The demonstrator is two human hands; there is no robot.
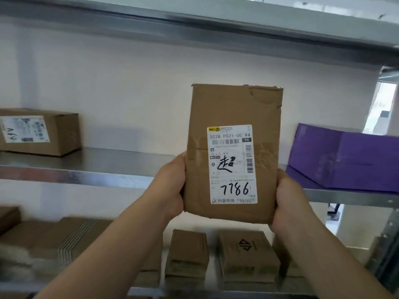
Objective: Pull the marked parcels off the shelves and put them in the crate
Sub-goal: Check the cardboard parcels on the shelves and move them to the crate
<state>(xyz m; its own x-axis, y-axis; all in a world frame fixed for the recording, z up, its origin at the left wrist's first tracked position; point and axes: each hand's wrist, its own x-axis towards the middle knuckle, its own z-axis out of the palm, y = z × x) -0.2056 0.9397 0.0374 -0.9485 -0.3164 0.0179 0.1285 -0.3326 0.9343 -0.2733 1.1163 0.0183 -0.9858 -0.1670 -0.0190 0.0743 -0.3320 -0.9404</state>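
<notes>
You get soft, even daylight, brightest at the blown-out opening (pixel 380 106) on the right. The lower boxes (pixel 187 255) smear with blur, perhaps motion, and the shelf edge (pixel 75 175) bows slightly.

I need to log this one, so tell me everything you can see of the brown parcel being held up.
The brown parcel is flat, wrapped in creased cardboard-coloured paper with clear tape, its top right corner torn. It stands upright before the shelf, label facing the camera: barcodes, handwritten 7786. The left hand and right hand grip its lower edges.
</notes>
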